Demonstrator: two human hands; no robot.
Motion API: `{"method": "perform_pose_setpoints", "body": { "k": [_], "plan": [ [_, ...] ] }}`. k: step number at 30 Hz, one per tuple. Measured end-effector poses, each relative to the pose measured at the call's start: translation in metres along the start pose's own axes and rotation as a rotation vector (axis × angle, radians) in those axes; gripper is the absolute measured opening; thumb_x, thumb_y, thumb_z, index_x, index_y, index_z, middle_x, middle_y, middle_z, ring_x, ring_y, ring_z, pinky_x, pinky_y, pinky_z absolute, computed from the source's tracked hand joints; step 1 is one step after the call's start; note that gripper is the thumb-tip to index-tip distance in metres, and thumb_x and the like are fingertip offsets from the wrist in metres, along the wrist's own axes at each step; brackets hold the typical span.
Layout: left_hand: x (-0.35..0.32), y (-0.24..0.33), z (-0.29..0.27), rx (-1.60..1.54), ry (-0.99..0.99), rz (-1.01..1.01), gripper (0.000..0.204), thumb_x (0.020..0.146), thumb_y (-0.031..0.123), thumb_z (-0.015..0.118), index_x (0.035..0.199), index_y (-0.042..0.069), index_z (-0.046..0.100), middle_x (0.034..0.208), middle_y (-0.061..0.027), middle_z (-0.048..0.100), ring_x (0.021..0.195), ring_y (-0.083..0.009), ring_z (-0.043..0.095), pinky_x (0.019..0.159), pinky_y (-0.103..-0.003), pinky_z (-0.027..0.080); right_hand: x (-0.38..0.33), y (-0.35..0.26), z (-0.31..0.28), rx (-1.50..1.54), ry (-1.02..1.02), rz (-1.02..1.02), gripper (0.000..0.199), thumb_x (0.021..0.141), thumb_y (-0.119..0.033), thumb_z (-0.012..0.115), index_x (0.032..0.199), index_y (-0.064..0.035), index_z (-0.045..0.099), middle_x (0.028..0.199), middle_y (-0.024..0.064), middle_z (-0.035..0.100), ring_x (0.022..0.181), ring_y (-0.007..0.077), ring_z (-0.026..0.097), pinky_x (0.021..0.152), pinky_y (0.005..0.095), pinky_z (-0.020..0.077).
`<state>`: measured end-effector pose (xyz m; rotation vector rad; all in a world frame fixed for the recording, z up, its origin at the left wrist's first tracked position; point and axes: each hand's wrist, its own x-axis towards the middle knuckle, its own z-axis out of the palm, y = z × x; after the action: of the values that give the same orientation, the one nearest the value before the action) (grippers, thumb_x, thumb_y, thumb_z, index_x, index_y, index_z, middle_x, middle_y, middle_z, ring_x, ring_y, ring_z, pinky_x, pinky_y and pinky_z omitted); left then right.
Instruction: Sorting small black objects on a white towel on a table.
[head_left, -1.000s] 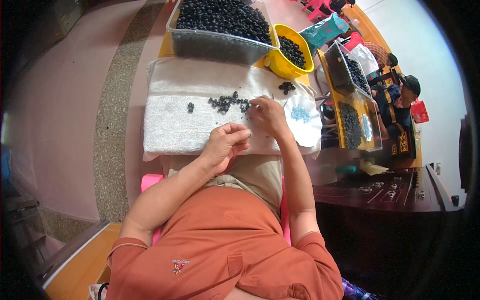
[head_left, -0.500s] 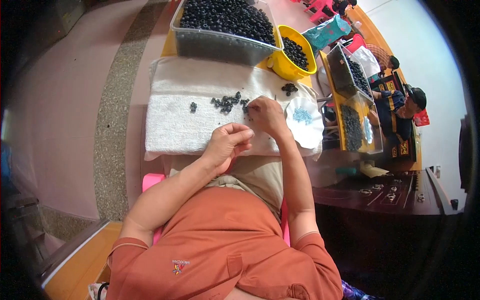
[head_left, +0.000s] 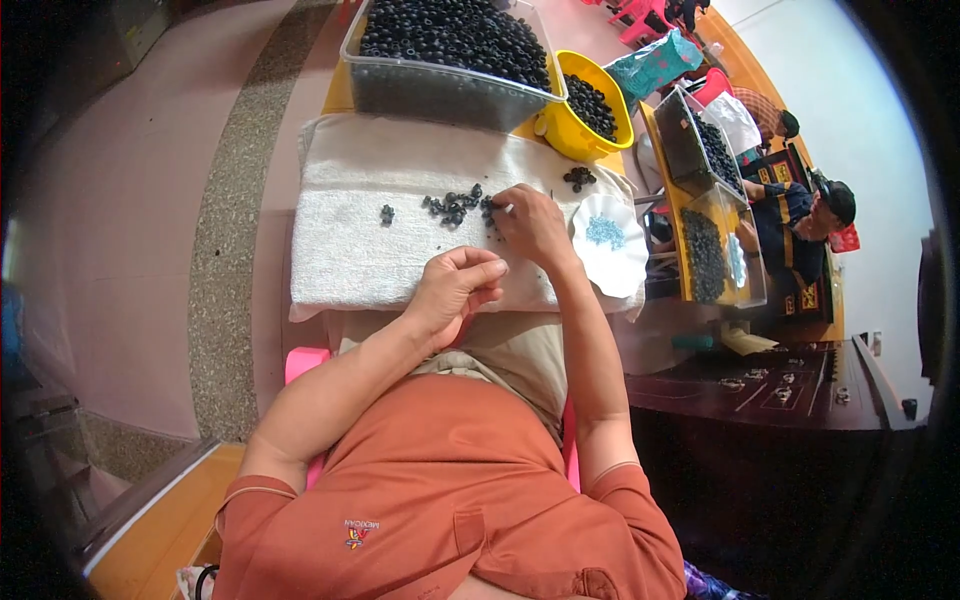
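The right hand (head_left: pixel 532 225) has its fingers pinched close together at the edge of a loose cluster of small dark beads (head_left: pixel 455 207) on the white towel (head_left: pixel 350 250), with what looks like a thin pale sliver at the fingertips, too small to name; the left hand (head_left: pixel 455 285) rests on the towel just beside it, fingers curled inward, and whether they hold anything cannot be told. To pick well, I judge, the right fingers should take one bead at a time from the cluster's near edge, lightly, so the others do not roll; one stray bead (head_left: pixel 386 213) lies apart to the left. Near the right wrist sits a white scalloped dish (head_left: pixel 608 262) with light blue bits; beyond the towel stand a clear tub (head_left: pixel 440 92) and a yellow bowl (head_left: pixel 570 140), both full of dark beads.
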<state>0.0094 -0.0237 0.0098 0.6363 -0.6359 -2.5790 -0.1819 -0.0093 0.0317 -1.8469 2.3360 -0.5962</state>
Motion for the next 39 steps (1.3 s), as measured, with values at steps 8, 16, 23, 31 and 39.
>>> {"method": "perform_pose_setpoints", "body": {
  "k": [8, 16, 23, 31, 39],
  "plan": [
    [-0.001, 0.002, 0.002, 0.007, -0.001, -0.001, 0.009, 0.086, 0.006, 0.071, 0.092, 0.006, 0.064, 0.083, -0.0003, 0.064, 0.071, -0.0083, 0.062, 0.066, -0.023, 0.056, 0.0, 0.005, 0.004, 0.042, -0.007, 0.003, 0.02, 0.082, -0.013, 0.063, 0.098, -0.0058, 0.072, 0.099, 0.0166, 0.067, 0.093, 0.036, 0.064, 0.083, 0.0417, 0.0501],
    [-0.001, 0.002, 0.002, 0.015, 0.01, 0.003, 0.009, 0.086, 0.006, 0.07, 0.092, 0.006, 0.064, 0.083, -0.0005, 0.064, 0.072, -0.0084, 0.061, 0.066, -0.023, 0.056, -0.01, 0.013, 0.004, 0.143, 0.147, -0.127, 0.016, 0.081, -0.006, 0.067, 0.096, -0.0016, 0.069, 0.091, 0.0154, 0.066, 0.08, 0.031, 0.065, 0.071, 0.0356, 0.0511],
    [0.0, 0.0, 0.001, 0.015, 0.007, 0.004, 0.009, 0.086, 0.006, 0.07, 0.093, 0.005, 0.064, 0.084, -0.0008, 0.063, 0.072, -0.0086, 0.061, 0.066, -0.023, 0.056, -0.026, 0.018, 0.007, 0.482, 0.237, -0.072, 0.016, 0.08, 0.0, 0.071, 0.095, 0.0006, 0.067, 0.087, 0.0087, 0.068, 0.077, 0.0143, 0.065, 0.068, 0.0274, 0.0511],
    [0.0, -0.001, 0.001, 0.027, 0.009, 0.002, 0.008, 0.087, 0.006, 0.07, 0.092, 0.007, 0.064, 0.085, -0.0006, 0.064, 0.072, -0.0091, 0.061, 0.067, -0.024, 0.056, -0.038, 0.017, 0.001, 0.675, 0.244, 0.031, 0.009, 0.086, -0.003, 0.07, 0.094, 0.0003, 0.068, 0.077, 0.0021, 0.066, 0.072, 0.0082, 0.06, 0.066, 0.0228, 0.0486],
    [0.001, -0.001, -0.002, 0.037, -0.001, 0.0, 0.007, 0.089, 0.008, 0.069, 0.094, 0.007, 0.064, 0.085, -0.0016, 0.066, 0.074, -0.0099, 0.062, 0.071, -0.026, 0.056, -0.05, 0.017, -0.003, 0.854, 0.157, 0.08, 0.011, 0.088, -0.002, 0.068, 0.098, 0.0038, 0.067, 0.09, 0.0056, 0.066, 0.077, 0.0113, 0.063, 0.069, 0.0246, 0.0516]
  ]
}}
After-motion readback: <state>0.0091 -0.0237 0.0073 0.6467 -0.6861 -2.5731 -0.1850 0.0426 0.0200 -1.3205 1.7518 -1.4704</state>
